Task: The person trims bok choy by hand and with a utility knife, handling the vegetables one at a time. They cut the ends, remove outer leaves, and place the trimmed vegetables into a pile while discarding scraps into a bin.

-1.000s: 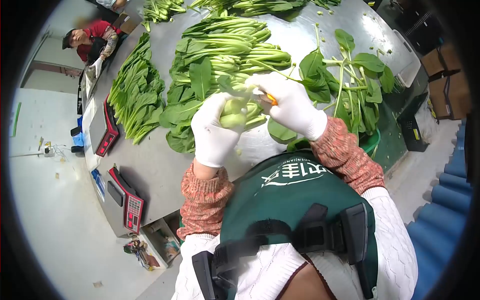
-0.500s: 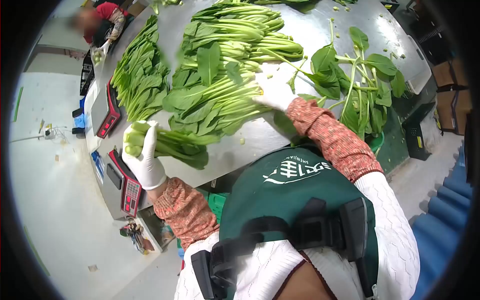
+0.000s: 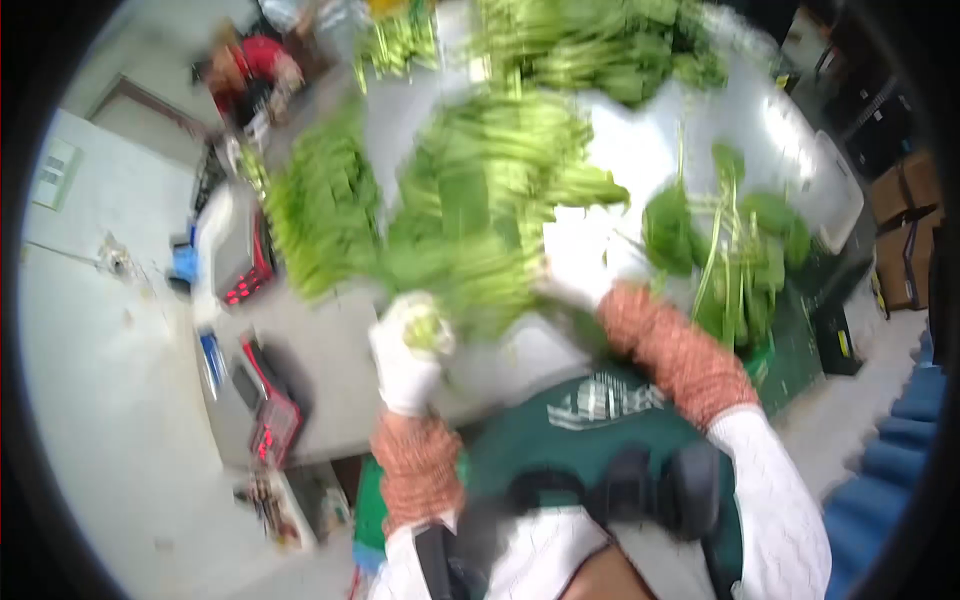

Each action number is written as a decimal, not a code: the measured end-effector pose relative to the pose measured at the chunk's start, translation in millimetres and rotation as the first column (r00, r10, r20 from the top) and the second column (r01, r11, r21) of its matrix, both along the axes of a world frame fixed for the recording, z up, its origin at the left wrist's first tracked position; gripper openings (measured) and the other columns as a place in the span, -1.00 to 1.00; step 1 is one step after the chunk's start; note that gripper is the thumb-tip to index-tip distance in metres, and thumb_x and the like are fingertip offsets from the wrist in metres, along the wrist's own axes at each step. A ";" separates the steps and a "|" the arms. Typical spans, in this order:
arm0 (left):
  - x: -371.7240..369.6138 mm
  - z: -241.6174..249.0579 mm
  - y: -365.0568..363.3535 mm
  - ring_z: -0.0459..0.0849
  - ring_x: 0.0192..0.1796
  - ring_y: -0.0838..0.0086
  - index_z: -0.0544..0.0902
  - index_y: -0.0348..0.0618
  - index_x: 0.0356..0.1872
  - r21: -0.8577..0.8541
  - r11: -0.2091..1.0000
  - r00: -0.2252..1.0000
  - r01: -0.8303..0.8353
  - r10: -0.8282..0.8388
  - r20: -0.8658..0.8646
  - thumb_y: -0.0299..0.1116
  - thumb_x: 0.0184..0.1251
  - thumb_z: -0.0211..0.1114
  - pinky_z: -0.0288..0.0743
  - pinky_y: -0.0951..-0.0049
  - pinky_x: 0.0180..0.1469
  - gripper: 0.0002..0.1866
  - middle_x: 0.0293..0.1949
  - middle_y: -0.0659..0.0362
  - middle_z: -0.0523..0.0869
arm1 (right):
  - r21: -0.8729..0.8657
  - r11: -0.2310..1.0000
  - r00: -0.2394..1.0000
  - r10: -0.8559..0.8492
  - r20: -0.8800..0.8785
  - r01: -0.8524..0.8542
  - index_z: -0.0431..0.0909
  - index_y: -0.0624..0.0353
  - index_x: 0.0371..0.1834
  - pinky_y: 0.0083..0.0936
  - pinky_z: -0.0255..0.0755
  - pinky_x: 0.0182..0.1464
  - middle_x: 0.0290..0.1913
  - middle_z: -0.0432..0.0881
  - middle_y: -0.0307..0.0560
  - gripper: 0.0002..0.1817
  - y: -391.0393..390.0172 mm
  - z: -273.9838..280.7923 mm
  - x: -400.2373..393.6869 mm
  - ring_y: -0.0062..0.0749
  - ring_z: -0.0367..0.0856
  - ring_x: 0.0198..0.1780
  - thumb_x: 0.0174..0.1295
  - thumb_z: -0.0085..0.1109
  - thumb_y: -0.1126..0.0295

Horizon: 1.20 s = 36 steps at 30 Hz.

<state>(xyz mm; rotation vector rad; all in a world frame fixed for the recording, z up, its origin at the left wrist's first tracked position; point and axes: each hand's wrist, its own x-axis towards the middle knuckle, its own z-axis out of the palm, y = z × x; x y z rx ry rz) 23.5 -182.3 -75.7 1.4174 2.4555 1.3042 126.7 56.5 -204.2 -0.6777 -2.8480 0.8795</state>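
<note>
The picture is blurred by motion. My left hand (image 3: 408, 360), in a white glove, grips the stem end of a bunch of leafy greens (image 3: 470, 290) over the near edge of the metal table (image 3: 330, 350). My right hand (image 3: 580, 265), also gloved, rests on the big pile of greens (image 3: 500, 170) in the middle of the table. What it holds cannot be made out.
Another row of greens (image 3: 320, 210) lies at the left. Loose leaves and stalks (image 3: 735, 240) sit at the right by a white tray (image 3: 835, 205). Two scales with red panels (image 3: 250, 270) (image 3: 272, 415) stand at the table's left edge. A person in red (image 3: 255, 70) works at the far end.
My left hand has swung back from beside the scale to the table's near edge, bunch still in its grip. My right hand stays on the pile. The camera has tilted and blurred.
</note>
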 end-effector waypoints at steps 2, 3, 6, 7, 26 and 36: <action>-0.9 -27.3 6.7 0.74 -0.29 0.22 0.66 -0.19 -0.31 0.010 0.998 0.997 -0.065 0.065 0.028 -0.50 -0.05 0.44 0.61 0.36 -0.15 -0.78 -0.32 0.02 0.73 | 0.332 0.943 0.998 0.048 -0.033 -0.034 0.51 0.21 0.23 0.08 0.25 0.35 0.23 0.46 0.36 -0.22 -15.5 -46.7 4.5 0.25 0.31 0.35 0.07 0.21 -0.17; 2.0 -25.9 11.2 0.74 -0.30 0.19 0.66 -0.19 -0.30 0.022 0.999 0.999 -0.043 0.043 -0.010 -0.48 -0.05 0.46 0.61 0.36 -0.16 -0.76 -0.34 0.02 0.73 | 0.207 0.978 0.999 -0.011 -0.040 0.019 0.57 0.22 0.13 0.04 0.33 0.30 0.19 0.53 0.34 -0.25 -23.9 -46.2 11.5 0.21 0.43 0.29 0.05 0.25 -0.20; 1.6 -20.5 14.8 0.72 -0.40 0.37 0.66 -0.22 -0.31 0.009 0.999 0.999 -0.041 0.041 -0.009 -0.49 0.00 0.44 0.59 0.45 -0.26 -0.80 -0.42 0.07 0.72 | -0.109 0.993 0.964 0.063 0.259 -0.035 0.65 0.19 -0.10 -0.19 0.54 0.03 -0.20 0.73 0.17 -0.30 -9.8 -34.1 4.1 -0.04 0.72 -0.08 0.00 0.32 -0.27; 3.0 -21.0 15.8 0.73 -0.40 0.36 0.67 -0.21 -0.30 0.020 0.999 0.999 -0.034 0.034 -0.015 -0.46 0.00 0.45 0.59 0.44 -0.26 -0.79 -0.42 0.08 0.72 | -0.175 0.984 0.983 0.048 0.177 -0.017 0.65 0.20 -0.10 -0.19 0.54 0.02 -0.18 0.73 0.16 -0.30 -3.5 -34.7 5.0 -0.03 0.72 -0.08 0.01 0.32 -0.27; 43.8 1.3 36.8 0.49 0.14 -0.01 0.63 -0.17 -0.28 0.228 0.969 0.847 -0.090 0.195 -0.495 -0.39 -0.16 0.41 0.35 0.10 0.12 -0.69 0.02 -0.04 0.52 | 0.052 0.997 0.659 0.074 -0.749 -0.052 0.53 0.25 -0.07 -0.38 0.59 -0.33 -0.37 0.68 0.10 -0.57 -52.2 168.5 32.4 -0.09 0.74 -0.36 0.07 0.50 0.31; 34.0 4.0 51.4 0.44 0.30 -0.20 0.67 -0.21 -0.26 0.130 0.969 0.845 0.212 -0.115 -0.522 -0.43 -0.17 0.45 0.32 -0.05 0.28 -0.67 0.29 -0.21 0.44 | -0.246 0.946 0.700 -0.028 -0.714 -0.212 0.54 0.30 -0.02 -0.57 0.52 -0.21 -0.32 0.69 -0.09 -0.62 -43.3 154.8 38.7 -0.56 0.63 -0.31 0.17 0.44 0.38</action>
